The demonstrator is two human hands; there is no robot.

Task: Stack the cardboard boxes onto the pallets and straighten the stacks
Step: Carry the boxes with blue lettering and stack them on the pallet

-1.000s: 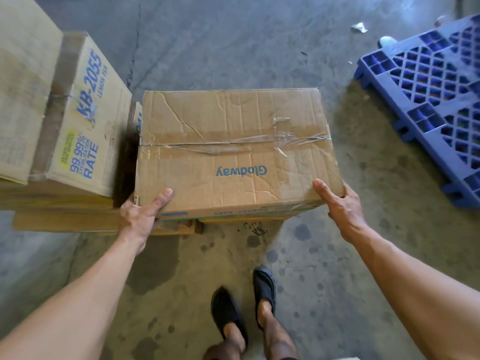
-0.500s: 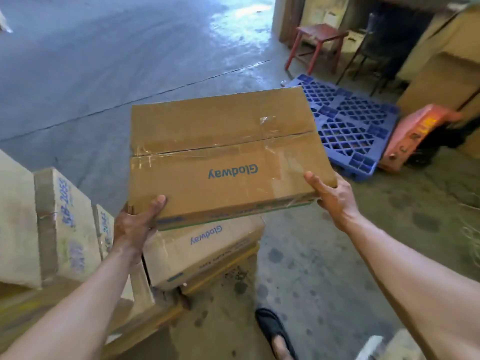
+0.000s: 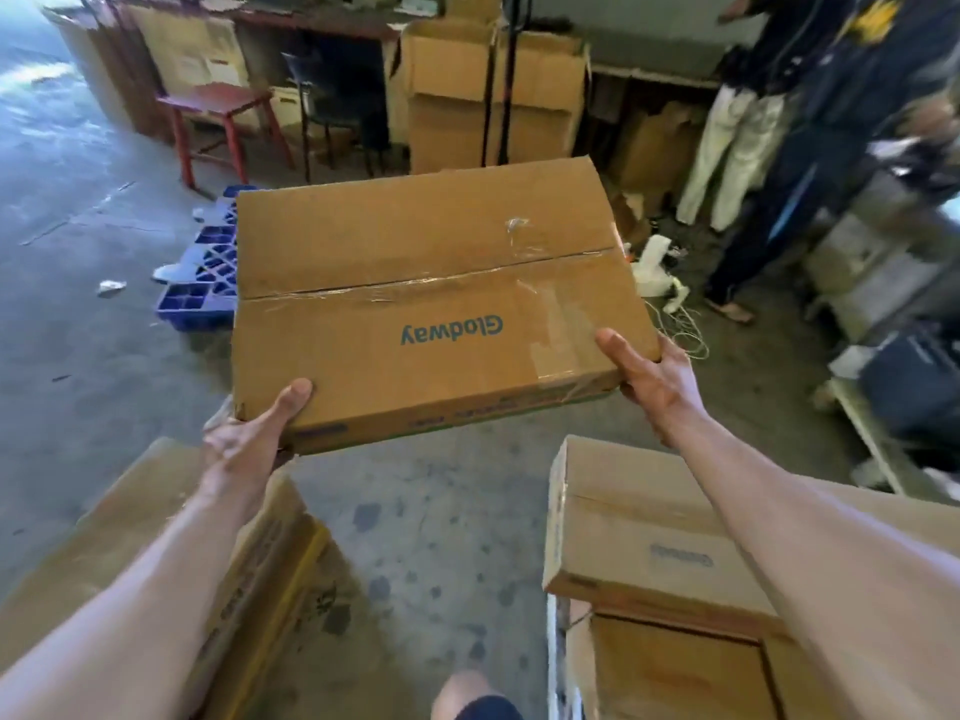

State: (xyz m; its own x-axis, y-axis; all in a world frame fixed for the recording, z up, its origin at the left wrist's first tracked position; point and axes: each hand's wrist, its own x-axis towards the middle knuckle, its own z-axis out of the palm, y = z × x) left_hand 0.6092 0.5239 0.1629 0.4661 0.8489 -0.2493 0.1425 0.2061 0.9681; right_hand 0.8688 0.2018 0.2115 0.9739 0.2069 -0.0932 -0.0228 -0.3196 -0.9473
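Two hands grip a creased, taped cardboard box [image 3: 426, 314]; "Glodway" inverted.

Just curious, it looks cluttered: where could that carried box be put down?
Bare concrete floor lies between the left stack and right stack; the right stack's top is bare too. The blue pallet is mostly hidden. The far right is crowded.

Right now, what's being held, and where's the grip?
A Glodway cardboard box, carried clear of the floor. The left hand grips its near-left corner and the right hand its near-right corner, thumbs on top.
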